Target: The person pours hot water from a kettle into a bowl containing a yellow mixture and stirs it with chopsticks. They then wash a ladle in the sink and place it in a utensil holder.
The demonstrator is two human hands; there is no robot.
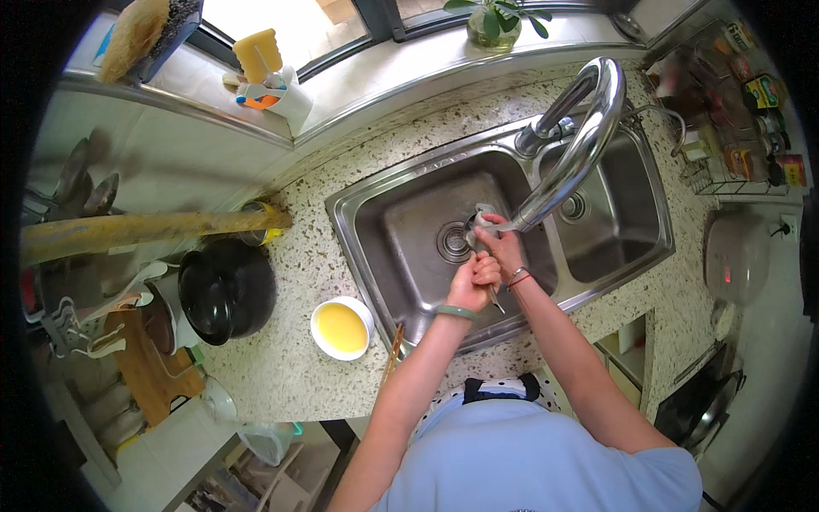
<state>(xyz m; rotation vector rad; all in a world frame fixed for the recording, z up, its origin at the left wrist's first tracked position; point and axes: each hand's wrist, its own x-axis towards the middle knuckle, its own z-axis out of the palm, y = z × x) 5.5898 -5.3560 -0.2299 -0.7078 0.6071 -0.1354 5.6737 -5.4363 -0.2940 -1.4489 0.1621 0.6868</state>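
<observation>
Both hands are over the left basin of the steel sink (401, 205), beneath the tall curved faucet (607, 111). My left hand (474, 280), with a green bangle at the wrist, is closed in a fist around a thin metal utensil (496, 300); only its slim end pokes out below the fingers, the rest is hidden. Just beyond it, my right hand (505, 246) has its fingers curled against a small whitish, shiny thing (485, 215) at the faucet's mouth. Its kind cannot be made out. The drain (452, 242) lies beside the hands.
Left of the sink stand a white bowl of yellow liquid (341, 328) and a black pot (226, 290). Wooden chopsticks (393, 354) rest across the sink's near-left edge. A plant vase (493, 32) is on the sill; a rack of jars (742, 154) is at the right.
</observation>
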